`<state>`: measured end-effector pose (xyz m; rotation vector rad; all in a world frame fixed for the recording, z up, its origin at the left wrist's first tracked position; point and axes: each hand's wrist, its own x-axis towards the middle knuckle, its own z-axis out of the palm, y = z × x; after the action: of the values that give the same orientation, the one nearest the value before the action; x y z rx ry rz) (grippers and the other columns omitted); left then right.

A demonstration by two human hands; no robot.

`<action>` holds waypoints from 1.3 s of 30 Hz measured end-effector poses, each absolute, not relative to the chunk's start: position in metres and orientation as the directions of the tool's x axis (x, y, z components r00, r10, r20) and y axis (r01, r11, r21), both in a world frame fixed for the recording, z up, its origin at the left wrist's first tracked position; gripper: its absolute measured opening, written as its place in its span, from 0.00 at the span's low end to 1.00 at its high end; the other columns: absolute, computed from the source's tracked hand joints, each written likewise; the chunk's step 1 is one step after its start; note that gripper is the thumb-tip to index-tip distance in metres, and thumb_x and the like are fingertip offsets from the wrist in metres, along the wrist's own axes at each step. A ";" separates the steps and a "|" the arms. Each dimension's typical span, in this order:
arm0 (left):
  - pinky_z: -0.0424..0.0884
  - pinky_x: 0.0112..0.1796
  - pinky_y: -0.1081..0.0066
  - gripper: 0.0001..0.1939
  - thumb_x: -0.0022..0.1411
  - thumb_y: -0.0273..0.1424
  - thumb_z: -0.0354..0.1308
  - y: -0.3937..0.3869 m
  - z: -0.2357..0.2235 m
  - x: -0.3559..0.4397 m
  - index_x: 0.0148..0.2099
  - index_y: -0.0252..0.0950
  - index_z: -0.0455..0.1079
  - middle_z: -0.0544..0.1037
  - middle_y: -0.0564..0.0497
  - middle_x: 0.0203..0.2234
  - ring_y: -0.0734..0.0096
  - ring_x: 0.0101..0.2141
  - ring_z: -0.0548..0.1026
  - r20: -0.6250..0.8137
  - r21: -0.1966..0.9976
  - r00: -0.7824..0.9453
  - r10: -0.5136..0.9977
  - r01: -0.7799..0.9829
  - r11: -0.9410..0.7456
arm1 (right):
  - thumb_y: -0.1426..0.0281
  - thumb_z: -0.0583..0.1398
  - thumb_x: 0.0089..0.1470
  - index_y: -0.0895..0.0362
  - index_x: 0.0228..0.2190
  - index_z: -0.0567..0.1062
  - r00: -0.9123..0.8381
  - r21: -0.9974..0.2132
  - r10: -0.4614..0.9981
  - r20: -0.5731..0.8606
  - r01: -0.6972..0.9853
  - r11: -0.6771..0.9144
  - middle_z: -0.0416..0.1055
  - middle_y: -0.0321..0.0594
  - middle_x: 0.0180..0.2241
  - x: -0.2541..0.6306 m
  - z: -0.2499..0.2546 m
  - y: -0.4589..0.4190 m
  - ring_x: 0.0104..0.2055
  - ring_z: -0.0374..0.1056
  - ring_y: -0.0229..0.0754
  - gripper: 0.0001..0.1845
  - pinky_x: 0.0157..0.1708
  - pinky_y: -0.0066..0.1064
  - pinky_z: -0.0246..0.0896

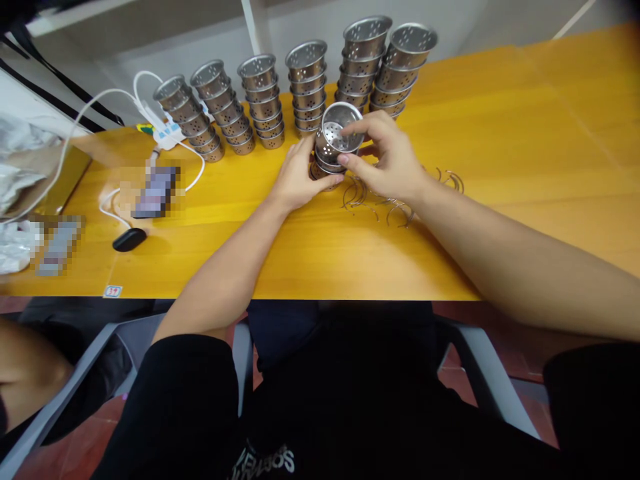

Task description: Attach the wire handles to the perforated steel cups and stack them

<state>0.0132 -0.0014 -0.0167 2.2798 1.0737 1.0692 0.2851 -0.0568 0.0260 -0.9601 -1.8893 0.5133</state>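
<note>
Shiny perforated steel cup (330,140), round-rimmed, tops a short stack (321,171); left grip (297,175) clasps the stack, right grip (394,159) pinches the cup's wall.

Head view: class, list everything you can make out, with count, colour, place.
Perforated metal cup stacks: six, silver, table's back
Held cup stack: one, silver, between hands
Curved wires: several, metallic, by right forearm
Power strip: one, white, back left
Cables: several, white, left
Blurred devices: two, dark and grey, left
Oval object: one, black, left
Number label: one, white, near edge
Plastic bags: several, whitish, left edge
Table: one, yellow, centre
Chair: at least one, grey, below
Another person's limb: one, left edge
Left hand: one, around held stack
Right hand: one, at upper cup
Sleeves: two, black, bottom
</note>
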 end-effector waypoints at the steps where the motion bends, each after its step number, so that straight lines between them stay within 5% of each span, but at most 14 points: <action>1: 0.78 0.80 0.33 0.45 0.67 0.62 0.88 -0.001 -0.018 0.015 0.74 0.48 0.79 0.87 0.40 0.68 0.32 0.72 0.85 0.472 0.625 0.407 0.782 0.472 -0.622 | 0.24 0.76 0.67 0.35 0.66 0.88 -0.270 -0.681 0.793 0.546 0.409 0.608 0.84 0.51 0.68 0.285 0.026 -0.057 0.74 0.80 0.76 0.41 0.63 0.66 0.93; 10: 0.83 0.79 0.39 0.52 0.74 0.65 0.81 0.001 -0.029 0.017 0.85 0.51 0.66 0.86 0.39 0.75 0.39 0.74 0.88 0.474 0.662 0.417 0.775 0.412 -0.626 | 0.26 0.78 0.66 0.35 0.63 0.88 -0.271 -0.681 0.777 0.568 0.375 0.628 0.83 0.49 0.70 0.287 0.029 -0.056 0.77 0.77 0.76 0.38 0.64 0.65 0.93; 17: 0.80 0.81 0.40 0.53 0.73 0.56 0.84 0.000 -0.028 0.015 0.87 0.50 0.64 0.84 0.38 0.77 0.39 0.76 0.85 0.488 0.647 0.421 0.765 0.413 -0.640 | 0.25 0.76 0.68 0.36 0.58 0.89 -0.259 -0.673 0.766 0.588 0.369 0.641 0.81 0.50 0.72 0.289 0.032 -0.059 0.77 0.76 0.76 0.36 0.68 0.71 0.91; 23: 0.79 0.81 0.39 0.48 0.71 0.50 0.86 0.000 -0.025 0.015 0.83 0.49 0.70 0.83 0.39 0.75 0.36 0.75 0.83 0.479 0.651 0.408 0.777 0.429 -0.626 | 0.25 0.71 0.71 0.23 0.62 0.88 -0.249 -0.668 0.791 0.558 0.430 0.607 0.83 0.40 0.73 0.289 0.038 -0.065 0.81 0.73 0.74 0.29 0.73 0.74 0.88; 35: 0.78 0.80 0.34 0.38 0.69 0.44 0.90 0.015 -0.034 0.003 0.72 0.46 0.78 0.84 0.41 0.64 0.38 0.68 0.85 0.474 0.667 0.359 0.804 0.451 -0.594 | 0.28 0.76 0.67 0.27 0.76 0.83 -0.265 -0.659 0.785 0.560 0.432 0.616 0.80 0.44 0.76 0.286 0.039 -0.068 0.83 0.73 0.80 0.44 0.77 0.76 0.84; 39: 0.81 0.77 0.38 0.34 0.65 0.42 0.91 0.026 -0.032 -0.013 0.65 0.45 0.79 0.85 0.42 0.61 0.42 0.64 0.87 0.482 0.672 0.259 0.837 0.503 -0.543 | 0.27 0.73 0.68 0.18 0.78 0.79 -0.261 -0.686 0.804 0.535 0.420 0.593 0.83 0.38 0.75 0.291 0.038 -0.067 0.78 0.77 0.79 0.43 0.79 0.79 0.79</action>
<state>-0.0132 0.0257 -0.0319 2.1533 1.2206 1.1894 0.2912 -0.0670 0.0382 -0.9840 -1.8868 0.5151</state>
